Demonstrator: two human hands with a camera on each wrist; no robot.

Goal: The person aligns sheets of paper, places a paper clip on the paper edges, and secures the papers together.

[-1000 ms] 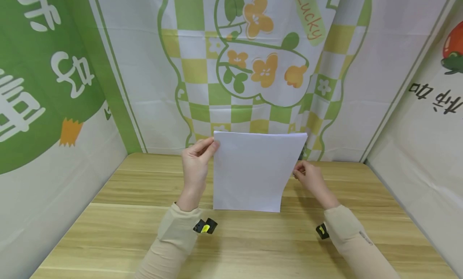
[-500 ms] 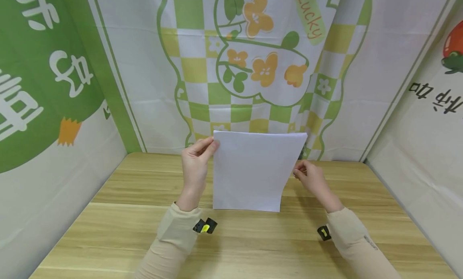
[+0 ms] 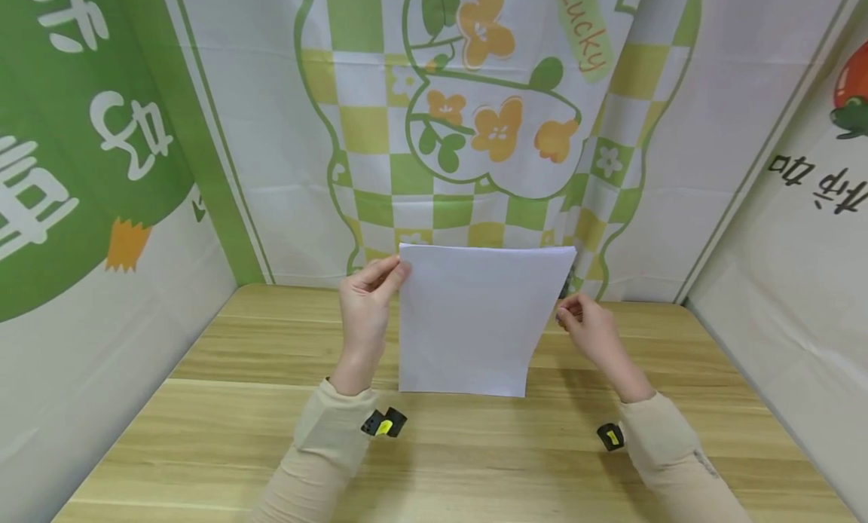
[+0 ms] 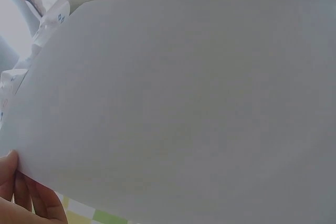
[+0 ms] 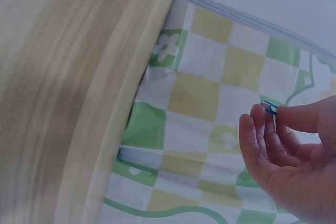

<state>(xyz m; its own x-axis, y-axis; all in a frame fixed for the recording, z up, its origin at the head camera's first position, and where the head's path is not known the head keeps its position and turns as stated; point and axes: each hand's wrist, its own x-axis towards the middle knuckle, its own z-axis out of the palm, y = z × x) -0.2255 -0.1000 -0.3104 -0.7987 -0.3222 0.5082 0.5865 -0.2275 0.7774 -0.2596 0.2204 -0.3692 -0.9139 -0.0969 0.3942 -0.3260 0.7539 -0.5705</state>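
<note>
White paper (image 3: 478, 319), several sheets together by the layered edge in the right wrist view, stands upright above the table. My left hand (image 3: 365, 312) pinches its upper left edge between thumb and fingers. In the left wrist view the paper (image 4: 173, 98) fills most of the picture. My right hand (image 3: 591, 328) is just beyond the paper's right edge, apart from it. Between its thumb and fingertips it pinches a small blue paper clip (image 5: 269, 107), seen clearly in the right wrist view. The hand's other fingers are bent.
Below lies a wooden table (image 3: 468, 463). A printed cloth (image 3: 380, 131) with green and yellow checks hangs behind its far edge. Further printed cloths stand to the left (image 3: 102, 297) and right (image 3: 787, 282). Both wrists wear black camera mounts.
My right hand has shifted slightly to the right and up, away from the paper's right edge, with the paper clip. My left hand and the paper stay almost still.
</note>
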